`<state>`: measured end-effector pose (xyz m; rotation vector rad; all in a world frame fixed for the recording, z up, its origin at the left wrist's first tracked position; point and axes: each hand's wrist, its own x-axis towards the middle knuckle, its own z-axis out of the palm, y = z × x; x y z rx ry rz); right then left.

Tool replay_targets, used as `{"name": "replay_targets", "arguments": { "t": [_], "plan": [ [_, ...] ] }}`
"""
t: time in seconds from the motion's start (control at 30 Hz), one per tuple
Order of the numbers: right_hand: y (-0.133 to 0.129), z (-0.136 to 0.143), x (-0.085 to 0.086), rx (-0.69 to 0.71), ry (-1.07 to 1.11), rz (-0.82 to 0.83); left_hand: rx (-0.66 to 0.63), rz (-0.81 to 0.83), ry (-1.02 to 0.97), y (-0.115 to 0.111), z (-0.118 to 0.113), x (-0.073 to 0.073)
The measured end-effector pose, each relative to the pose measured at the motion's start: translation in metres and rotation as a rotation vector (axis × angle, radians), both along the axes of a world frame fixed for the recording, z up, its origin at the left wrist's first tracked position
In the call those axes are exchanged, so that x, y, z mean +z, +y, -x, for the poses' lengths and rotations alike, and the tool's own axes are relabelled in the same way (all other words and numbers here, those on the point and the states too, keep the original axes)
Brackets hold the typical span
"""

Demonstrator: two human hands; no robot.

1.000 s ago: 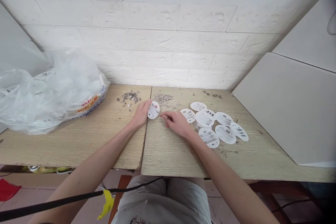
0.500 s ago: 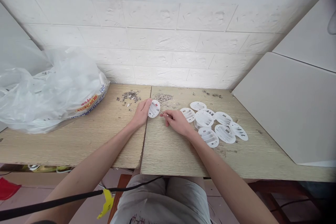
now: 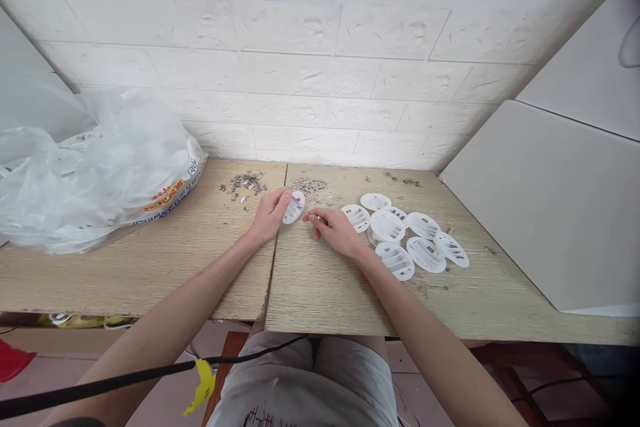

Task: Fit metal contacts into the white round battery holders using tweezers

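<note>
Between the thumb and fingers of my left hand [image 3: 271, 215] is a round white plastic disc [image 3: 294, 207] with slots and a small red mark, its face tilted. My right hand [image 3: 333, 227] is closed around a thin pointed metal tool [image 3: 307, 215], perhaps tweezers, whose tip points at the disc's right edge. Whether the tip touches the disc, I cannot tell. Several similar slotted discs [image 3: 389, 225] lie overlapping to the right of my right hand. Just beyond my hands is a heap of small metal pieces [image 3: 309, 185], with a second heap of metal clips [image 3: 247, 181] to its left.
A large plastic bag [image 3: 100, 180] with printed lettering stands at the left. Grey-white panels [image 3: 545, 207] rise at the right, and a white brick-patterned wall [image 3: 290, 80] closes the back. A dark cable [image 3: 125, 381] with a yellow tag crosses below the wooden table [image 3: 320, 293].
The disc in my left hand has turned slightly. My right hand stays near it with the tool; the whole view has shifted a little.
</note>
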<state>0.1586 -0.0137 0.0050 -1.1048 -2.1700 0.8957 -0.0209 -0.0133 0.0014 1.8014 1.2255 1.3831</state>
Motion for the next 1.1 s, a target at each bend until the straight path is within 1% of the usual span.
{"name": "replay_targets", "arguments": {
  "t": [0.17,0.3,0.67,0.97,1.1],
  "plan": [
    [0.001,0.000,-0.001,-0.011,0.009,-0.030,0.001,-0.011,0.027,-0.002,-0.001,0.000],
    [0.000,0.000,0.000,-0.010,0.016,-0.023,0.003,-0.033,0.045,-0.003,-0.001,0.001],
    [-0.002,0.002,-0.006,-0.032,-0.049,-0.080,0.009,-0.030,0.097,-0.009,-0.001,0.001],
    [-0.003,0.004,-0.006,-0.058,-0.071,-0.084,0.006,-0.065,0.161,-0.009,-0.002,0.002],
    [-0.003,0.008,-0.005,-0.052,-0.055,-0.100,-0.039,-0.061,0.213,-0.011,-0.006,0.003]
  ]
}}
